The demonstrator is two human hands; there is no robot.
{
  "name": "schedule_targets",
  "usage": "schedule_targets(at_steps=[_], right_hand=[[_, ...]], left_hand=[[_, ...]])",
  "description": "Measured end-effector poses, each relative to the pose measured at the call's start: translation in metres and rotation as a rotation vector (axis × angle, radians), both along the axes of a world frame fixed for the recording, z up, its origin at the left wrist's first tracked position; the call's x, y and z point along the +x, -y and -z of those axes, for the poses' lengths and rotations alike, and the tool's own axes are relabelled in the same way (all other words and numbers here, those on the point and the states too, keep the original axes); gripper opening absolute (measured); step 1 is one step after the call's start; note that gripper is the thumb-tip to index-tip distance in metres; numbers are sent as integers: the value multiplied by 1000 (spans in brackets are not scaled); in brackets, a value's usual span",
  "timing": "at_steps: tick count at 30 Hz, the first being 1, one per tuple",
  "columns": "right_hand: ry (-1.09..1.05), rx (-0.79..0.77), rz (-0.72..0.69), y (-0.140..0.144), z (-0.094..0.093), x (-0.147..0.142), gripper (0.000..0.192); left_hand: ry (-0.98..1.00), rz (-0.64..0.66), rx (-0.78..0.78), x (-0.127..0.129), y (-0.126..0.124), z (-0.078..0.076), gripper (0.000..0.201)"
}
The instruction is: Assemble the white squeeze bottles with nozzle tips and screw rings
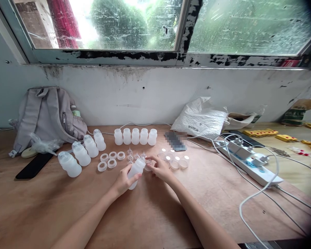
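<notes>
My left hand [124,179] is wrapped round a frosted white baby bottle [135,173], tilted to the right over the table. My right hand [159,168] is close beside its collar, fingers curled; what they hold, if anything, is hard to make out. Behind the bottle are small clear silicone teats [130,152], partly hidden by the bottle and hands. White collar rings [112,163] lie in a group to the left. Several clear round caps [175,164] sit just right of my right hand.
Open-necked bottles [135,136] stand in a row behind. Capped bottles [79,154] line the left, near a black phone [35,166] and grey backpack [48,114]. Another phone [180,146] and a white plastic bag [200,119] lie right of centre. A power strip [251,169] trails cables at right.
</notes>
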State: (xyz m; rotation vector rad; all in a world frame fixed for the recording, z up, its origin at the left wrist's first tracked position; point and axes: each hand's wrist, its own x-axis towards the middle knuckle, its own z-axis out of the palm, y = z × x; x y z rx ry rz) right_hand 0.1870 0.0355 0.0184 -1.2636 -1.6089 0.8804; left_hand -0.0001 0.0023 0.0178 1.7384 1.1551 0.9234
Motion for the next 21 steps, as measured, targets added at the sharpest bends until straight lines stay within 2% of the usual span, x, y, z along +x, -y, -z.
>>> schedule_targets(at_steps=[3, 5, 8, 15, 21], right_hand=[[-220, -49, 132, -2, -2, 0, 31], [-396, -56, 209, -3, -4, 0, 32], [-550, -69, 223, -2, -6, -1, 30], [-398, -74, 98, 6, -6, -11, 30], [-311, -50, 90, 9, -6, -14, 31]], left_hand=[[26, 20, -29, -1, -2, 2, 35], [81, 39, -68, -2, -3, 3, 43], [132, 60, -117, -3, -4, 4, 51], [140, 79, -104, -3, -5, 6, 42], [149, 81, -113, -3, -5, 5, 42]])
